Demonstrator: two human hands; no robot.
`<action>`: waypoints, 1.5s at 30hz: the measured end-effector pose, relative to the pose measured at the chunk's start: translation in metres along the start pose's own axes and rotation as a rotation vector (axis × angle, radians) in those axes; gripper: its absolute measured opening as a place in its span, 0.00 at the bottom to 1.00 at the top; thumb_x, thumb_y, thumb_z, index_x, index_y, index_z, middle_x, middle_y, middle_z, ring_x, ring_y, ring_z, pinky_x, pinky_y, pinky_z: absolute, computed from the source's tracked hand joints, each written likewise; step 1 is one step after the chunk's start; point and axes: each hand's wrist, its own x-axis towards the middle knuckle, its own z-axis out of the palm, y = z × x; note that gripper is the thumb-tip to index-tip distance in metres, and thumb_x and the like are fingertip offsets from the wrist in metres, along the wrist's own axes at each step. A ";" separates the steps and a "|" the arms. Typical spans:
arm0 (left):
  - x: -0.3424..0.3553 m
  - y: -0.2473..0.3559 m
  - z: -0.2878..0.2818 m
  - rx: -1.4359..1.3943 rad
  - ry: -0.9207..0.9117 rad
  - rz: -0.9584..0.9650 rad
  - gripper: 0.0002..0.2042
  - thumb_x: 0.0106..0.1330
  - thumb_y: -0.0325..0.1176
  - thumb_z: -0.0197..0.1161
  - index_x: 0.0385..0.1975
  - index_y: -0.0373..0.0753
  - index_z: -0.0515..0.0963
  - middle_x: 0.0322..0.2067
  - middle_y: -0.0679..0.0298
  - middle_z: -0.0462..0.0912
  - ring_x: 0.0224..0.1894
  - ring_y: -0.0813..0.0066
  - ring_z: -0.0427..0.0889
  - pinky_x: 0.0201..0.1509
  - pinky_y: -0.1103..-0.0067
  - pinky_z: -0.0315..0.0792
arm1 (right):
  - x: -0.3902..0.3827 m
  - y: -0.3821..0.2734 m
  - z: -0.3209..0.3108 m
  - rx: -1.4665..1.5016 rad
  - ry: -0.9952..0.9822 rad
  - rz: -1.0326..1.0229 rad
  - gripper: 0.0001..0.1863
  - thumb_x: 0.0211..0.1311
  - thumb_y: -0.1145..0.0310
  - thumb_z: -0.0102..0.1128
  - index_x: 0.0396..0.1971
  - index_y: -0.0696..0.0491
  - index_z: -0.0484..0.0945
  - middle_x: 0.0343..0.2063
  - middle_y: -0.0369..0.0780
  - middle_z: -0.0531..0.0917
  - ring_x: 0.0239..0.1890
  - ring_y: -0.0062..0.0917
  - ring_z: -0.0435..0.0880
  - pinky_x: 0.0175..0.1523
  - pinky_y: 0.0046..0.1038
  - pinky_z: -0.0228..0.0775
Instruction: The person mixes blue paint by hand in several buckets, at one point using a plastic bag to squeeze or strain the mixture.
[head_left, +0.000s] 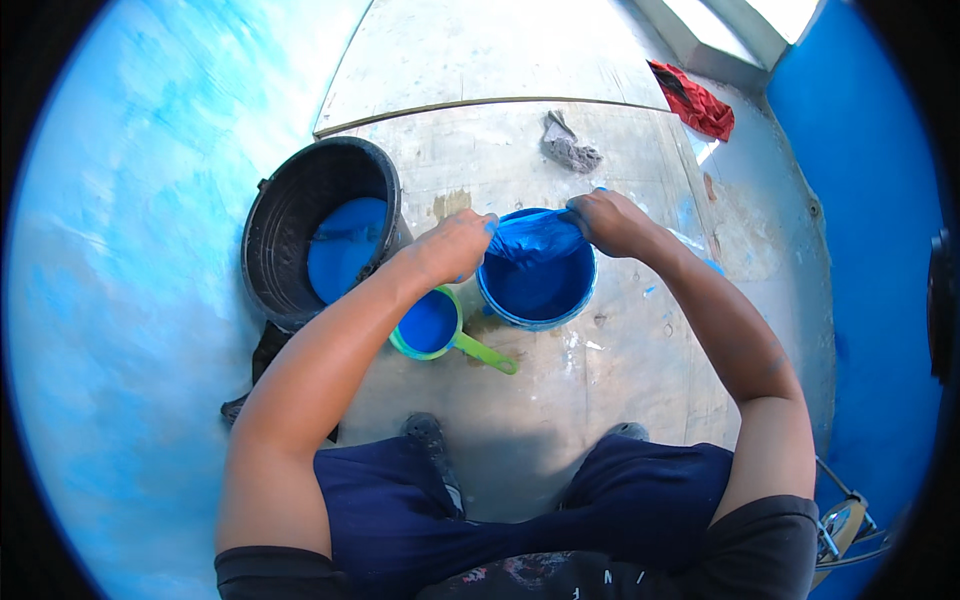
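Observation:
A blue-soaked cloth [541, 233] is stretched between my two hands over a round bucket [537, 322] of dark blue paint. My left hand [462, 243] is closed on the cloth's left end, with blue stains on the fingertips. On the right side, my right hand [611, 222] grips the other end near the bucket's rim. The middle of the cloth sags into the bucket's mouth. Below my left hand stands a green dipper [487, 354] with blue paint in its bowl. Left of it, a large black bucket [285, 215] leans toward me with lighter blue paint inside.
A grey rag [571, 150] lies on the boards [480, 130] beyond the bucket. Farther right is a red cloth [695, 103]. Blue-painted walls [885, 330] rise on both sides. Dark plastic [268, 352] lies by the black bucket, and a metal-framed object [848, 528] stands at lower right.

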 end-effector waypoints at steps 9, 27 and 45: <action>-0.006 -0.005 0.012 -0.005 0.061 0.097 0.13 0.59 0.20 0.56 0.45 0.30 0.76 0.36 0.44 0.82 0.41 0.43 0.81 0.46 0.59 0.76 | -0.006 0.007 -0.007 -0.053 -0.071 0.112 0.08 0.60 0.71 0.54 0.33 0.52 0.83 0.30 0.49 0.85 0.37 0.45 0.85 0.42 0.45 0.74; 0.018 0.023 0.008 -0.231 0.455 -0.021 0.12 0.64 0.35 0.60 0.29 0.32 0.83 0.34 0.45 0.81 0.40 0.48 0.80 0.45 0.61 0.74 | -0.010 -0.028 -0.041 1.282 -0.472 0.638 0.18 0.70 0.65 0.48 0.44 0.66 0.78 0.32 0.53 0.86 0.30 0.33 0.88 0.40 0.30 0.82; 0.011 0.040 0.002 -0.447 0.344 0.027 0.21 0.60 0.33 0.63 0.52 0.33 0.73 0.41 0.48 0.80 0.46 0.49 0.81 0.49 0.66 0.76 | -0.015 -0.041 -0.053 1.274 -0.387 0.251 0.20 0.68 0.62 0.53 0.48 0.65 0.78 0.44 0.51 0.84 0.44 0.35 0.86 0.53 0.35 0.78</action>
